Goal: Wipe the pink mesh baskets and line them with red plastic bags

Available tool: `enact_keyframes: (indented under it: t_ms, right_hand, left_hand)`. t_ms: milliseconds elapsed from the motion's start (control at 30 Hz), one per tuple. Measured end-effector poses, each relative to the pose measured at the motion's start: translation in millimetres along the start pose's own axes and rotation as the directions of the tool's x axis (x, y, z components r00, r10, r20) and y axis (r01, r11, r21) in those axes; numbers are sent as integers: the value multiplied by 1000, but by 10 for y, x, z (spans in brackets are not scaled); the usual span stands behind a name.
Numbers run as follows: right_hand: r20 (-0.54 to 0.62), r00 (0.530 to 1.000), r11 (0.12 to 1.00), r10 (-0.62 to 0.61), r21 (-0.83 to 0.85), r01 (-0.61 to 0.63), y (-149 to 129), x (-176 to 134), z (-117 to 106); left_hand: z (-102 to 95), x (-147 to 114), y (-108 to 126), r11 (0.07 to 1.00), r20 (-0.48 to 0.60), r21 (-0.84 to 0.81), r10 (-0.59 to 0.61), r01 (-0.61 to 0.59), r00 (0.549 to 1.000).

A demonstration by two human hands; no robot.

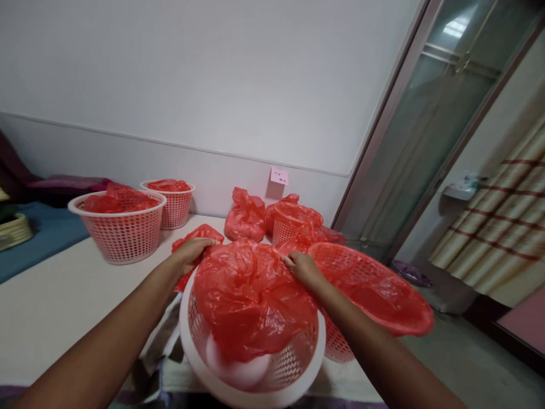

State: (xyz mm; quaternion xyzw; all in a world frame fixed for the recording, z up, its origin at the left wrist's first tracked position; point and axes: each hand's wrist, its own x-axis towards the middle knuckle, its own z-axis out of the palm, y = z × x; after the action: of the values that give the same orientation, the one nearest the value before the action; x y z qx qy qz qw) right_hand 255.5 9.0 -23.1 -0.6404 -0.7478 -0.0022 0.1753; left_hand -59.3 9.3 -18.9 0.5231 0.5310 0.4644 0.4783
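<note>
A red plastic bag (255,295) spreads across the top of a white perforated basket (187,329) right in front of me. My left hand (193,253) pinches the bag's edge at the far left of the basket. On the far right side, my right hand (302,267) grips the same bag's edge. Beneath the bag, a smooth pale rounded object (238,368) shows in the basket's bottom; its kind is unclear. Close to my right forearm stands another basket lined with a red bag (378,289). A loose red bag (200,232) lies just beyond my left hand.
Two white baskets holding red bags, one nearer (123,238) and one farther (176,207), stand at the left. By the wall sit a tied red bag (246,216) and a bag-covered basket (283,230). A pink note (279,175) hangs above. A sliding glass door (409,136) is at right.
</note>
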Motion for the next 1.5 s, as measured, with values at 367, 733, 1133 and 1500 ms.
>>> enact_keyframes:
  t_ms: [367, 733, 1133, 1500]
  right_hand:
    - [41, 998, 986, 48, 156, -54, -43, 116, 5]
    - [38, 999, 983, 37, 176, -43, -25, 69, 23]
    - [29, 999, 962, 46, 266, -52, -81, 188, 77]
    - [124, 990, 946, 60, 310, -96, -39, 355, 157]
  left_hand:
    - [-327, -436, 183, 987, 188, -154, -20, 49, 982]
    - [-116, -588, 257, 874, 222, -460, -58, 157, 973]
    - [-451, -669, -26, 876, 43, -465, -121, 127, 992]
    - [-329, -740, -348, 679, 158, -679, -235, 279, 959]
